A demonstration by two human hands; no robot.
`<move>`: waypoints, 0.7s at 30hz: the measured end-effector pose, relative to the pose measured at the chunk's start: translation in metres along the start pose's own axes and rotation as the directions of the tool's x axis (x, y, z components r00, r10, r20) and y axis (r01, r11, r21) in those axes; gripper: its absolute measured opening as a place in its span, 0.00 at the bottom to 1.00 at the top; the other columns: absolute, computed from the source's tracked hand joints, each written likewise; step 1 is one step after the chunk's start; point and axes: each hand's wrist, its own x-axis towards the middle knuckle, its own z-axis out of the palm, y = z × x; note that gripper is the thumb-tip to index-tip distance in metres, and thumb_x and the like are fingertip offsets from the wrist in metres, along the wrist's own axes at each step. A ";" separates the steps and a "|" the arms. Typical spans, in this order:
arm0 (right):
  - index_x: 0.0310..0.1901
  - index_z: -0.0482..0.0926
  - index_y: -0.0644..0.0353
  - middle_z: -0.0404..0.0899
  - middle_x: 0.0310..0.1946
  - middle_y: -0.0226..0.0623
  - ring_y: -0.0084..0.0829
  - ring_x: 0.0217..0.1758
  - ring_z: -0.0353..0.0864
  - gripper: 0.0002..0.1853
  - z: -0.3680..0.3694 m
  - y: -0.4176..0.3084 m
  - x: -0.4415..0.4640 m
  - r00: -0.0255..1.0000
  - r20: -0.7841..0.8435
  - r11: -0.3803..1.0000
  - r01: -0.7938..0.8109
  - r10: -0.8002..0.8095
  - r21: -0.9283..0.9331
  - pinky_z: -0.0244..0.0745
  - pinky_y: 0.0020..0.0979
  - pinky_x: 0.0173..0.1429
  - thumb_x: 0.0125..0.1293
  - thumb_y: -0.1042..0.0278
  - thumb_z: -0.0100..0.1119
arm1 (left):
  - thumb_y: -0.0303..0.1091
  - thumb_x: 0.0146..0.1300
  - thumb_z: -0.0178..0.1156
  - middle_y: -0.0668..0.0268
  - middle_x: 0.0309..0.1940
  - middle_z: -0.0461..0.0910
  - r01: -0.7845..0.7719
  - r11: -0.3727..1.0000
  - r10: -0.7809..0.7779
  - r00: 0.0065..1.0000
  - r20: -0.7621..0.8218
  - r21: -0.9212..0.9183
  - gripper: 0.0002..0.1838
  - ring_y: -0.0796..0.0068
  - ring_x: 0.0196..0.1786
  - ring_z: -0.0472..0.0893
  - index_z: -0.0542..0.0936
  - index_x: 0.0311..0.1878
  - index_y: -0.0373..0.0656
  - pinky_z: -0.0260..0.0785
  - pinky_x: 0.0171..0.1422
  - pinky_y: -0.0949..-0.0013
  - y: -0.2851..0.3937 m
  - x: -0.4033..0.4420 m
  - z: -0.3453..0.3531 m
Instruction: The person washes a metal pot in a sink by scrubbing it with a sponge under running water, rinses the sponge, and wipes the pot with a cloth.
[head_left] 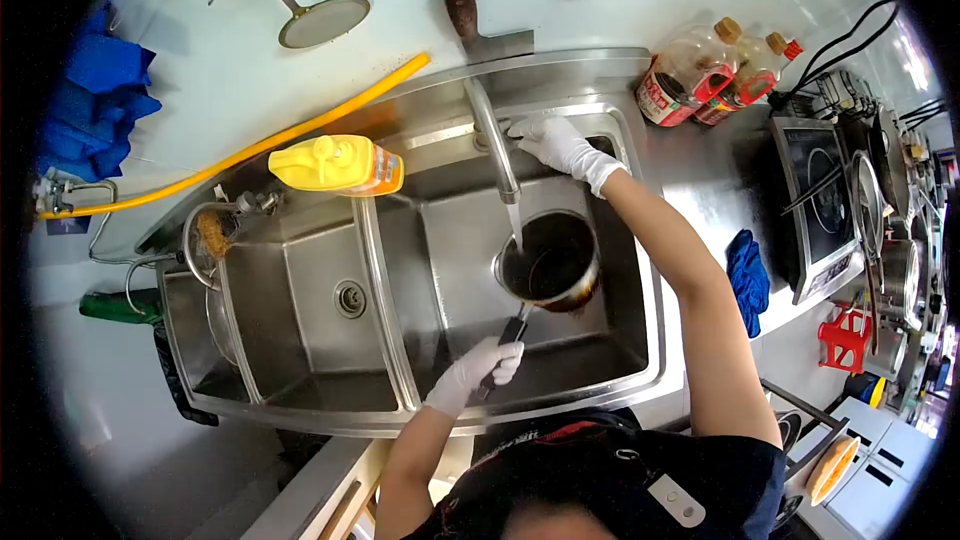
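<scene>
My left hand [474, 374], in a white glove, is wrapped round the black handle [508, 338] of a dark-stained pot [549, 258]. The pot sits tilted in the right basin of the steel sink [390, 330], and water from the faucet [490, 135] runs into it. At the sink's back edge, just right of the faucet, my right hand [557, 144] is also gloved in white. Its fingers reach toward the faucet's base; what they hold, if anything, is too small to make out.
A yellow jug [335, 164] stands on the sink's back left edge, beside a yellow hose [290, 142]. Bottles [690, 75] stand at the back right. A blue cloth [747, 280] lies right of the sink, near a cooktop [825, 195]. A cleaver [485, 40] hangs behind the faucet.
</scene>
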 end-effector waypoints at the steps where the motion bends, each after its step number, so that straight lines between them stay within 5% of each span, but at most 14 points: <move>1: 0.53 0.77 0.49 0.78 0.49 0.39 0.41 0.50 0.78 0.20 -0.002 -0.003 -0.001 0.996 -0.038 0.995 0.076 -0.079 -0.062 0.72 0.36 0.56 0.57 0.63 0.60 | 0.37 0.67 0.54 0.76 0.14 0.60 0.016 1.000 -0.015 0.999 -0.048 0.012 0.15 0.85 0.14 0.58 0.64 0.24 0.48 0.48 0.16 0.77 -0.005 -0.008 0.007; 2: 0.52 0.77 0.49 0.79 0.48 0.39 0.41 0.48 0.79 0.18 -0.002 -0.007 -0.001 0.984 -0.072 0.981 0.151 -0.160 -0.123 0.73 0.38 0.54 0.58 0.65 0.60 | 0.37 0.66 0.54 0.77 0.14 0.60 0.038 0.998 -0.034 0.997 -0.072 0.051 0.15 0.85 0.14 0.60 0.64 0.23 0.49 0.49 0.17 0.77 -0.010 -0.015 0.010; 7: 0.43 0.79 0.51 0.80 0.42 0.37 0.43 0.42 0.80 0.14 -0.026 -0.040 0.018 0.983 0.172 0.821 0.154 -0.069 -0.549 0.76 0.40 0.46 0.55 0.72 0.52 | 0.38 0.62 0.58 0.75 0.14 0.64 0.097 0.952 0.000 0.948 -0.317 0.290 0.15 0.82 0.15 0.64 0.66 0.23 0.47 0.54 0.16 0.75 -0.025 -0.026 -0.005; 9: 0.41 0.80 0.53 0.81 0.39 0.40 0.44 0.43 0.80 0.12 -0.012 -0.016 0.033 0.992 -0.032 0.958 0.107 -0.120 -0.266 0.76 0.39 0.47 0.55 0.73 0.52 | 0.38 0.62 0.59 0.73 0.14 0.65 0.060 0.933 0.077 0.930 -0.359 0.355 0.15 0.81 0.15 0.65 0.67 0.23 0.46 0.55 0.16 0.74 -0.032 -0.029 -0.009; 11: 0.39 0.81 0.58 0.82 0.35 0.43 0.43 0.39 0.81 0.08 -0.002 -0.011 0.047 0.978 -0.199 0.997 -0.047 0.058 0.062 0.75 0.35 0.46 0.60 0.68 0.54 | 0.38 0.61 0.59 0.72 0.14 0.67 0.056 0.941 0.095 0.902 -0.422 0.332 0.15 0.80 0.14 0.66 0.68 0.23 0.45 0.57 0.16 0.74 -0.034 -0.034 -0.011; 14: 0.37 0.82 0.62 0.81 0.27 0.42 0.29 0.28 0.78 0.08 0.003 -0.007 0.068 0.906 0.004 0.759 -0.356 0.423 0.545 0.73 0.29 0.41 0.61 0.68 0.56 | 0.37 0.61 0.60 0.71 0.13 0.67 0.039 0.944 0.138 0.854 -0.502 0.327 0.15 0.79 0.13 0.66 0.69 0.23 0.43 0.58 0.17 0.73 -0.033 -0.045 -0.005; 17: 0.40 0.82 0.62 0.82 0.30 0.41 0.29 0.32 0.79 0.11 -0.003 -0.002 0.058 0.942 -0.010 0.798 -0.278 0.335 0.535 0.74 0.30 0.43 0.61 0.66 0.56 | 0.36 0.60 0.61 0.71 0.13 0.66 -0.020 0.935 0.224 0.808 -0.545 0.355 0.15 0.79 0.12 0.65 0.68 0.24 0.42 0.57 0.16 0.72 -0.044 -0.050 -0.003; 19: 0.44 0.81 0.62 0.83 0.34 0.43 0.27 0.38 0.79 0.13 -0.026 -0.023 0.042 0.944 -0.076 0.920 -0.290 0.320 0.263 0.73 0.30 0.46 0.62 0.63 0.56 | 0.36 0.60 0.61 0.71 0.13 0.67 -0.054 0.921 0.279 0.782 -0.558 0.385 0.14 0.79 0.12 0.65 0.69 0.24 0.42 0.56 0.16 0.72 -0.050 -0.055 -0.001; 21: 0.45 0.80 0.64 0.83 0.39 0.43 0.28 0.42 0.80 0.15 -0.029 -0.011 0.030 0.953 -0.084 0.930 -0.261 0.291 0.261 0.73 0.31 0.48 0.64 0.61 0.55 | 0.38 0.59 0.61 0.68 0.15 0.70 -0.069 0.875 0.381 0.708 -0.594 0.479 0.14 0.76 0.16 0.69 0.70 0.25 0.41 0.60 0.20 0.69 -0.052 -0.059 0.003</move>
